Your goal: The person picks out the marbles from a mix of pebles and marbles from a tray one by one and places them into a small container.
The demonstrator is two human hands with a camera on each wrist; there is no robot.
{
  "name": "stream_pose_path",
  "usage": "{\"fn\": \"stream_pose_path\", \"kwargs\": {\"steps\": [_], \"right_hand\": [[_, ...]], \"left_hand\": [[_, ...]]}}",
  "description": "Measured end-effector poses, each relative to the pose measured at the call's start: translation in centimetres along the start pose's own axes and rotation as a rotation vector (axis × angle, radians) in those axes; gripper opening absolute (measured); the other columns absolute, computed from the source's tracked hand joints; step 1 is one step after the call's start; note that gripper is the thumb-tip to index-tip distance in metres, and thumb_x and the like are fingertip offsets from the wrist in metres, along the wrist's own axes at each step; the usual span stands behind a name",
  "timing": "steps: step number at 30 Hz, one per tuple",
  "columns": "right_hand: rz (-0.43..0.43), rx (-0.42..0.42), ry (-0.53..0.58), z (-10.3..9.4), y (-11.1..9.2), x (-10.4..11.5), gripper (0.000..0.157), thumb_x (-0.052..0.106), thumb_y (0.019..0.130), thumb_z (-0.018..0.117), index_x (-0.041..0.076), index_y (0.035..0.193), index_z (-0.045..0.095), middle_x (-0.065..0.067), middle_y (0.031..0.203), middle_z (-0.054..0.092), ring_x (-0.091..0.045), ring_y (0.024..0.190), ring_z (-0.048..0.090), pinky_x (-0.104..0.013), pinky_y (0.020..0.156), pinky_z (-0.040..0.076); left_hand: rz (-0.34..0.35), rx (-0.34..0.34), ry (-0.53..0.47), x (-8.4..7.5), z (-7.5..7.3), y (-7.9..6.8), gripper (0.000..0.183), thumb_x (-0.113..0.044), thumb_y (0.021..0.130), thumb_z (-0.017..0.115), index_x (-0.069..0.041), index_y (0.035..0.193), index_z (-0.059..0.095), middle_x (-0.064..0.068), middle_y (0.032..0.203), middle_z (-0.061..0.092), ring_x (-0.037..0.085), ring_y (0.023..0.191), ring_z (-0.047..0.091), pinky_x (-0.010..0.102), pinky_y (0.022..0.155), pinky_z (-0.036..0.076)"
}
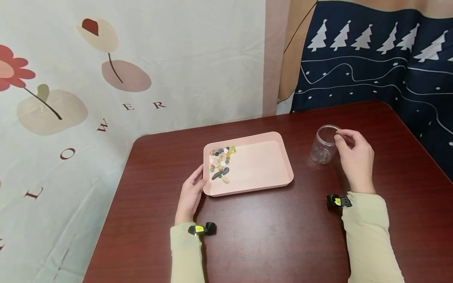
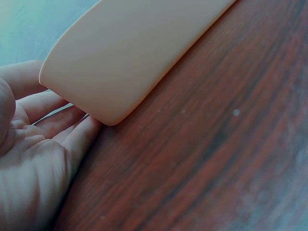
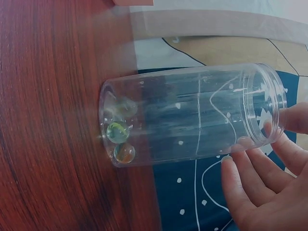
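My left hand (image 1: 189, 196) grips the left edge of a pink rectangular tray (image 1: 258, 165), thumb at the rim and fingers along the outside of the end wall. Polished pebbles (image 1: 220, 161) of mixed colours, with a few long dark ones, lie gathered at that end of the tray. To the right stands a clear, lidless jar (image 1: 320, 147), upright on the table. My right hand (image 1: 357, 161) pinches its rim from the right between thumb and fingers. Glass marbles with yellow-green (image 3: 118, 132) and orange (image 3: 124, 153) swirls sit at the jar's bottom.
Both things rest on a dark red wood-grain table (image 1: 265, 236). Behind it hangs a pale cloth (image 1: 198, 59) with flower prints and letters. A navy cloth (image 1: 357, 70) with white trees hangs at the right. Each wrist wears a small black camera.
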State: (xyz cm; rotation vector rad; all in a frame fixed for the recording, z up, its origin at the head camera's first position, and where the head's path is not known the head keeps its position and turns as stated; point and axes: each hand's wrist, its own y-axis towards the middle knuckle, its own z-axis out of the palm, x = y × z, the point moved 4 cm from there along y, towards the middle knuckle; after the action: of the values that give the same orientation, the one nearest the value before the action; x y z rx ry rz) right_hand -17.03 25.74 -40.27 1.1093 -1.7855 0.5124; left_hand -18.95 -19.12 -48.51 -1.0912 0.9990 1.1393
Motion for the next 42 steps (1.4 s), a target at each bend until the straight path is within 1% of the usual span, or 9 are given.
{"fn": "stream_pose_path", "kwargs": {"steps": [14,19,25,33,37,42], "right_hand": [[-0.009,0.002,-0.005,-0.01,0.21,0.06,0.036,0.044,0.086,0.050,0.025,0.115,0.060,0.000,0.114,0.058,-0.015,0.099,0.052,-0.018,0.069,0.039],[-0.009,0.001,-0.001,0.01,0.20,0.10,0.036,0.043,0.086,0.051,0.024,0.115,0.060,-0.001,0.114,0.058,-0.014,0.099,0.052,-0.018,0.069,0.039],[-0.007,0.009,0.007,0.00,0.21,0.08,0.036,0.043,0.086,0.051,0.025,0.115,0.060,0.000,0.114,0.058,-0.013,0.099,0.051,-0.018,0.068,0.039],[-0.005,0.017,0.019,0.01,0.11,0.00,0.035,0.043,0.086,0.051,0.025,0.115,0.060,0.000,0.115,0.057,-0.014,0.099,0.050,-0.017,0.067,0.039],[-0.022,-0.008,0.020,-0.12,0.00,0.17,0.034,0.041,0.086,0.052,0.025,0.115,0.060,0.001,0.114,0.057,-0.013,0.098,0.050,-0.018,0.069,0.038],[-0.042,-0.094,0.047,-0.61,0.04,0.66,0.028,0.036,0.086,0.054,0.025,0.111,0.063,0.005,0.110,0.059,-0.008,0.094,0.052,-0.017,0.072,0.038]], "left_hand": [[0.011,-0.006,-0.014,0.14,-0.07,0.00,0.052,0.002,0.088,0.047,-0.002,0.137,0.032,0.009,0.142,0.031,0.016,0.128,0.030,0.026,0.096,0.034],[0.002,-0.020,-0.014,0.19,-0.12,0.01,0.051,0.002,0.088,0.047,-0.003,0.137,0.033,0.008,0.141,0.032,0.015,0.127,0.032,0.025,0.096,0.035],[-0.002,-0.020,-0.020,0.18,-0.02,0.02,0.050,0.002,0.088,0.048,-0.004,0.136,0.035,0.007,0.139,0.035,0.014,0.124,0.036,0.026,0.094,0.037],[0.003,-0.008,-0.025,0.01,0.04,0.06,0.050,0.003,0.089,0.046,-0.003,0.137,0.033,0.009,0.141,0.031,0.015,0.127,0.032,0.027,0.096,0.035],[-0.001,-0.012,-0.044,-0.08,0.08,0.06,0.050,0.005,0.088,0.045,-0.002,0.136,0.034,0.008,0.141,0.032,0.013,0.127,0.032,0.027,0.097,0.034],[0.004,-0.005,-0.048,-0.17,0.13,-0.02,0.050,0.006,0.088,0.044,-0.001,0.136,0.033,0.009,0.141,0.031,0.013,0.127,0.031,0.027,0.098,0.033]]}}
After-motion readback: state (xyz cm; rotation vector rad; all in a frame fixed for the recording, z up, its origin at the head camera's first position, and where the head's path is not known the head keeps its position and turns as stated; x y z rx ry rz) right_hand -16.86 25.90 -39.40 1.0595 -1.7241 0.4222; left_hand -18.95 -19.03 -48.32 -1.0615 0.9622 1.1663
